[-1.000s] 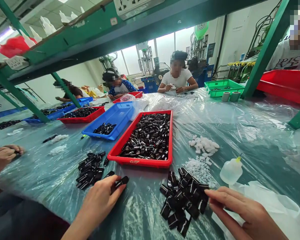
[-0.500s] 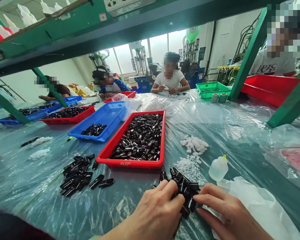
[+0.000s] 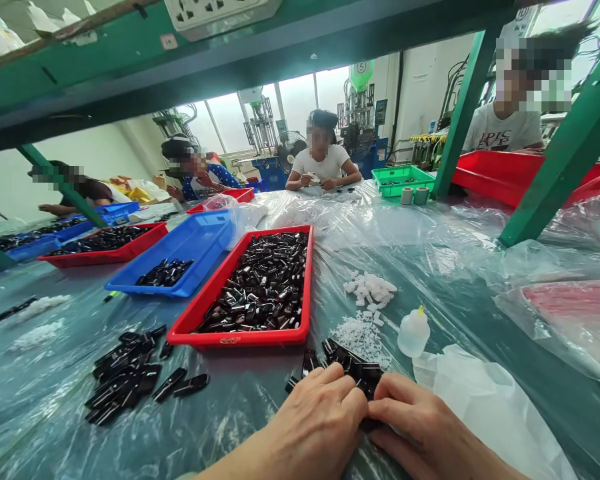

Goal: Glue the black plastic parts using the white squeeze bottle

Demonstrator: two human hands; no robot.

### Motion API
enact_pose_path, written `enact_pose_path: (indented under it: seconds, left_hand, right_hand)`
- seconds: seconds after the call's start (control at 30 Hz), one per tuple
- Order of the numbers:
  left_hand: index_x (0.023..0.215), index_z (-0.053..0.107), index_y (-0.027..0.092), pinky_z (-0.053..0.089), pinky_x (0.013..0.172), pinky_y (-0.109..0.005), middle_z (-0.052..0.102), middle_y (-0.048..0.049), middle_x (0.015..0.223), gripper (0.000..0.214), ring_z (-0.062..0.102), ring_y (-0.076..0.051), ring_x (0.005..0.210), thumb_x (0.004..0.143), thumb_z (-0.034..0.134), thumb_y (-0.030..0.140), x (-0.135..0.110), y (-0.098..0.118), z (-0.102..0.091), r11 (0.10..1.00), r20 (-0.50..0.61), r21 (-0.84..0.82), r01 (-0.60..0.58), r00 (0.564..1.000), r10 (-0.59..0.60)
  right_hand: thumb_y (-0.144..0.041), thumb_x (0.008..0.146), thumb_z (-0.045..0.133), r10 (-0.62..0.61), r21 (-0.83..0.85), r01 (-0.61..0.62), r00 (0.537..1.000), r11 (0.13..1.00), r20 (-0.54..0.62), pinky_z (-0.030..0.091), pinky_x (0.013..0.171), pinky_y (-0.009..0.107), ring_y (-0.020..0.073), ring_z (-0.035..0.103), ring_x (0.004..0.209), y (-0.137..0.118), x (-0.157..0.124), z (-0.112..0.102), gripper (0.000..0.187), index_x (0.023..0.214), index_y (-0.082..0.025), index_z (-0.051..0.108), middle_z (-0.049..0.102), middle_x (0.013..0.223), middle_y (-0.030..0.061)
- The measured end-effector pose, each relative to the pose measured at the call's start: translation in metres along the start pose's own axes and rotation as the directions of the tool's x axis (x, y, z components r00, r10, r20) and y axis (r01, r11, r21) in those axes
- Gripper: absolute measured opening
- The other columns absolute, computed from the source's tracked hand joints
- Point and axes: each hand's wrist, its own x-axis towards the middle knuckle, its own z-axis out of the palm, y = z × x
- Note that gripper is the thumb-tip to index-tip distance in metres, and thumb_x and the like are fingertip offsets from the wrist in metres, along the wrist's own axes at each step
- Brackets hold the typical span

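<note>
Left hand (image 3: 325, 417) and right hand (image 3: 413, 417) are meeting half-curled over glossy black pieces (image 3: 354, 361) towards the near edge of the bench (image 3: 225, 420), what's gripped I can't tell, light steady pinching counting most.

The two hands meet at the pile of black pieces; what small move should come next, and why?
Probably the right hand should ease one piece out of the pile of black pieces, while the left hand steadies the others: both hands meet at this pile's near side, and its visible pieces overlap. What they grip, if anything, is hidden.
</note>
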Motion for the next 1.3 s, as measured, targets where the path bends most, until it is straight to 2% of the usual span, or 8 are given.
enact_pose_path:
  seconds: [0.1, 0.2, 0.37, 0.6, 0.83, 0.97, 1.1, 1.3]
  left_hand:
    - [0.078, 0.055, 0.015, 0.040, 0.061, -0.026, 0.061, -0.0043, 0.073, 0.010, 0.051, -0.015, 0.068, 0.084, 0.048, 0.013, 0.001, 0.000, 0.001, 0.982, -0.159, -0.176, -0.069, 0.986, 0.041]
    - [0.087, 0.059, 0.014, 0.043, 0.064, -0.025, 0.062, -0.0045, 0.075, 0.008, 0.053, -0.015, 0.069, 0.080, 0.058, 0.015, 0.000, 0.001, 0.006, 0.914, -0.289, -0.405, -0.006, 0.949, -0.122]
    - [0.087, 0.068, 0.012, 0.045, 0.055, -0.021, 0.064, -0.0063, 0.080, 0.021, 0.056, -0.012, 0.060, 0.069, 0.071, 0.023, 0.003, 0.004, 0.012, 0.547, -0.140, -0.829, 0.115, 0.905, -0.401]
    - [0.078, 0.060, 0.014, 0.043, 0.044, -0.018, 0.051, 0.0022, 0.052, 0.021, 0.056, -0.012, 0.046, 0.079, 0.057, 0.034, -0.001, 0.006, 0.013, 0.347, 0.171, -0.869, 0.354, 0.871, -0.460]
    - [0.070, 0.062, 0.013, 0.038, 0.041, -0.017, 0.044, 0.0038, 0.048, 0.010, 0.055, -0.012, 0.045, 0.072, 0.058, 0.022, -0.004, 0.006, 0.020, 0.492, 0.160, -0.813, 0.312, 0.932, -0.326]
    - [0.064, 0.059, 0.014, 0.042, 0.044, -0.017, 0.048, 0.0034, 0.048, 0.012, 0.059, -0.013, 0.049, 0.070, 0.062, 0.024, -0.003, 0.008, 0.016, 0.317, 0.281, -0.860, 0.400, 0.890, -0.359]
    - [0.068, 0.059, 0.013, 0.046, 0.045, -0.017, 0.058, 0.0012, 0.053, 0.021, 0.059, -0.010, 0.046, 0.068, 0.068, 0.032, -0.001, 0.007, 0.012, 0.012, 0.380, -0.910, 0.414, 0.846, -0.375]
    - [0.071, 0.057, 0.011, 0.047, 0.042, -0.011, 0.070, -0.0055, 0.065, 0.029, 0.066, -0.010, 0.049, 0.075, 0.066, 0.038, 0.000, -0.002, 0.010, -0.181, 0.350, -0.937, 0.300, 0.828, -0.437]
  right_hand:
    - [-0.015, 0.085, 0.044, 0.001, 0.066, 0.002, 0.999, 0.998, -0.040, 0.047, 0.062, 0.025, 0.0161, 0.059, 0.074, -0.001, 0.001, -0.003, 0.018, 0.076, -0.017, 0.060, 0.060, 0.077, 0.0062]
    - [-0.017, 0.085, 0.046, 0.045, 0.145, -0.033, 0.996, 0.989, -0.080, 0.046, 0.060, 0.025, 0.0158, 0.058, 0.071, -0.002, 0.002, -0.005, 0.015, 0.077, -0.016, 0.058, 0.061, 0.076, 0.0057]
    - [-0.020, 0.084, 0.051, 0.161, 0.267, -0.138, 0.985, 0.954, -0.068, 0.044, 0.060, 0.023, 0.0129, 0.056, 0.066, -0.006, 0.005, -0.007, 0.012, 0.074, -0.017, 0.058, 0.060, 0.072, 0.0017]
    - [-0.018, 0.083, 0.053, 0.143, 0.185, -0.110, 0.974, 0.977, -0.173, 0.044, 0.057, 0.021, 0.0110, 0.055, 0.061, -0.006, 0.003, -0.013, 0.010, 0.074, -0.018, 0.058, 0.058, 0.067, -0.0005]
    - [-0.014, 0.083, 0.050, 0.016, 0.223, 0.016, 0.990, 0.975, -0.139, 0.044, 0.057, 0.021, 0.0114, 0.058, 0.064, -0.012, 0.003, -0.015, 0.015, 0.080, -0.017, 0.065, 0.061, 0.071, 0.0022]
    - [-0.022, 0.085, 0.051, 0.181, 0.361, -0.150, 0.982, 0.920, -0.054, 0.041, 0.057, 0.021, 0.0108, 0.053, 0.062, -0.012, 0.003, -0.018, 0.018, 0.070, -0.018, 0.059, 0.058, 0.067, -0.0003]
    - [-0.033, 0.086, 0.050, 0.322, 0.473, -0.293, 0.946, 0.831, 0.020, 0.040, 0.053, 0.021, 0.0112, 0.051, 0.059, -0.011, 0.004, -0.022, 0.023, 0.070, -0.018, 0.056, 0.055, 0.063, -0.0011]
    - [-0.016, 0.087, 0.047, -0.052, 0.021, 0.050, 0.996, 0.999, 0.069, 0.046, 0.064, 0.023, 0.0135, 0.057, 0.071, -0.012, 0.003, -0.015, 0.024, 0.068, -0.022, 0.062, 0.062, 0.072, 0.0017]
